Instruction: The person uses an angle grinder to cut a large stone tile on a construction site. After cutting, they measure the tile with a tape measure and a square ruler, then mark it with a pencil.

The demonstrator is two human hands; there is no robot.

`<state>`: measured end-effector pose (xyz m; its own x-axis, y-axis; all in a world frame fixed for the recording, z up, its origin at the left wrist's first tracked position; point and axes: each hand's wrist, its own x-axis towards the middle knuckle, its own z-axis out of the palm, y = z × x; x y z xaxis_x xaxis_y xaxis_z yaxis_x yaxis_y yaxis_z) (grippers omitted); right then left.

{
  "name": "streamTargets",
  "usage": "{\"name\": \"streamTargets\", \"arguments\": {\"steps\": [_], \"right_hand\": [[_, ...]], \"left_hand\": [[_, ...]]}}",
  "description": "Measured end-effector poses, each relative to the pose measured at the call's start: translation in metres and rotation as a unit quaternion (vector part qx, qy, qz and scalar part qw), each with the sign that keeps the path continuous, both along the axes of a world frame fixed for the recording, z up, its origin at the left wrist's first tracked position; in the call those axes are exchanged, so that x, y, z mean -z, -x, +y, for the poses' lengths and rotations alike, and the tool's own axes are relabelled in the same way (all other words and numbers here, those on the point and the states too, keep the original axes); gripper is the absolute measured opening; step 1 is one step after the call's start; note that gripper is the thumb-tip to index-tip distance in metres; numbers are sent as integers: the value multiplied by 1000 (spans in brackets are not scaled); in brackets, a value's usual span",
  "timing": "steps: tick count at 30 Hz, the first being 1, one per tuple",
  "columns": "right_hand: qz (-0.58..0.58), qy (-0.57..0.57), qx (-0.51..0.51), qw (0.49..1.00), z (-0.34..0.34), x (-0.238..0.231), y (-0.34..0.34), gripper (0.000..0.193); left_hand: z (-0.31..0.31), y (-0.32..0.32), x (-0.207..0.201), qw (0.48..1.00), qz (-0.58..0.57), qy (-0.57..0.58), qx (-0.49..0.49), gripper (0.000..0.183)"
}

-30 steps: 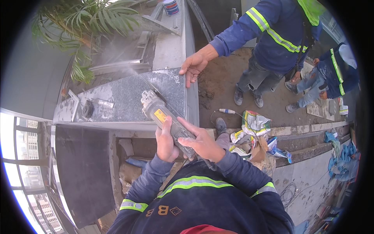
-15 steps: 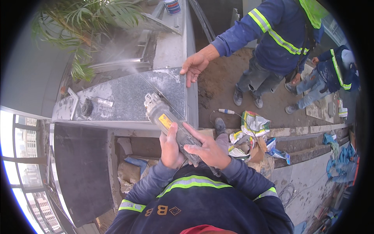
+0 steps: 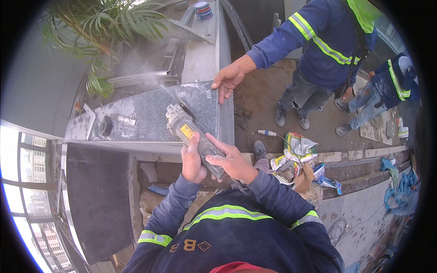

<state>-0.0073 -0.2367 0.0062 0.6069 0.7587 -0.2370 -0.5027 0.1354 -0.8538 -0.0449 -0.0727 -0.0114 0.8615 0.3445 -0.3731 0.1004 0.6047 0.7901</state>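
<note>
Both my hands are wrapped round a dusty grey angle grinder (image 3: 185,126) with a yellow label. My left hand (image 3: 194,160) grips the body from the left side; my right hand (image 3: 233,163) closes on it from the right, near the cord end. The grinder's head lies over a speckled grey stone slab (image 3: 150,120), and its disc, seen nearly edge-on, meets the slab. Pale dust sprays from there toward the plant. A co-worker's hand (image 3: 230,81) rests on the slab's far right corner. On the slab's left lie a metal square (image 3: 91,119) and a dark round object (image 3: 106,126).
Two people in dark reflective jackets stand at the right. Torn sacks (image 3: 300,148) and a cable connector (image 3: 267,133) lie on the ground there. A palm plant (image 3: 107,32) and a paint can (image 3: 203,11) are at the back. Steps (image 3: 355,157) run along the right.
My hands and the grinder have moved slightly up and to the left, with the disc still at the slab. The co-worker's hand stays at the corner.
</note>
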Motion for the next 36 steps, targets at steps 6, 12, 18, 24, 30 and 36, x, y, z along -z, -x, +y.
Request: {"name": "streamTargets", "arguments": {"steps": [6,12,18,24,30,36], "right_hand": [[-16,-2,15,1000,-19,-11,16,76],[-23,3,23,999,-33,-21,28,74],[-3,-19,25,1000,-29,-12,27,74],[-50,-7,14,999,-17,3,17,76],[-23,-11,9,1000,-11,-1,10,76],[-34,9,7,999,-20,-11,15,76]], "left_hand": [[-23,15,-3,1000,-3,-16,-22,39],[-42,28,-28,1000,6,20,-1,38],[-33,25,-12,1000,-3,-4,0,38],[-22,16,0,1000,1,-16,-19,37],[-13,9,-2,1000,1,14,-19,33],[-24,15,-8,999,7,30,-27,35]]}}
